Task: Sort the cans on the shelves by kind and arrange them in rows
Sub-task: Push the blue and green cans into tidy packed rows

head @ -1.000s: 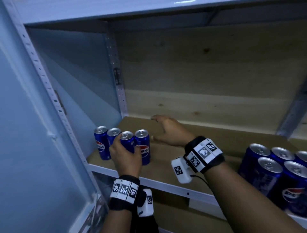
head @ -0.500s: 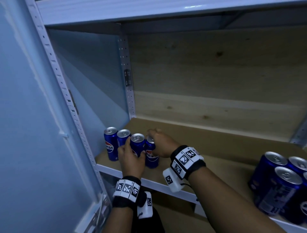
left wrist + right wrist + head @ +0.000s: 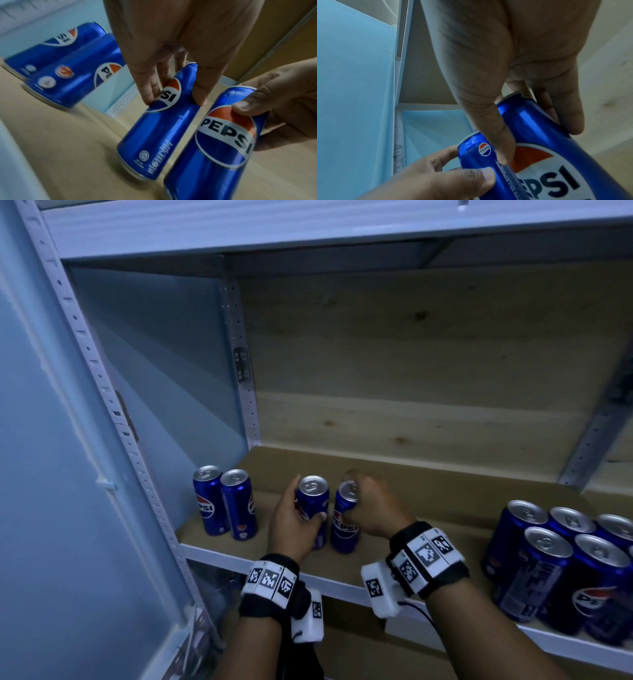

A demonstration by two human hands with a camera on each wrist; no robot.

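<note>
Two slim blue Pepsi cans (image 3: 224, 505) stand together at the shelf's left end. My left hand (image 3: 294, 518) grips a third slim Pepsi can (image 3: 312, 498), fingers and thumb round its upper body (image 3: 164, 102). Just right of it, my right hand (image 3: 368, 508) holds a fourth slim Pepsi can (image 3: 345, 529) near its top, thumb on the logo (image 3: 228, 129) and fingers over the rim (image 3: 539, 121). Both held cans lean slightly, and a gap separates them from the left pair. A cluster of wider blue Pepsi cans (image 3: 561, 570) stands at the right.
The wooden shelf board (image 3: 428, 491) lies bare behind and between the can groups. A white metal front rail (image 3: 219, 556) edges it, with a perforated upright (image 3: 245, 371) and blue side panel (image 3: 161, 364) at the left. Another shelf (image 3: 308, 231) hangs overhead.
My right hand came in from the bare board and took the rightmost slim can. Both hands have drawn their two cans rightwards, away from the left pair.
</note>
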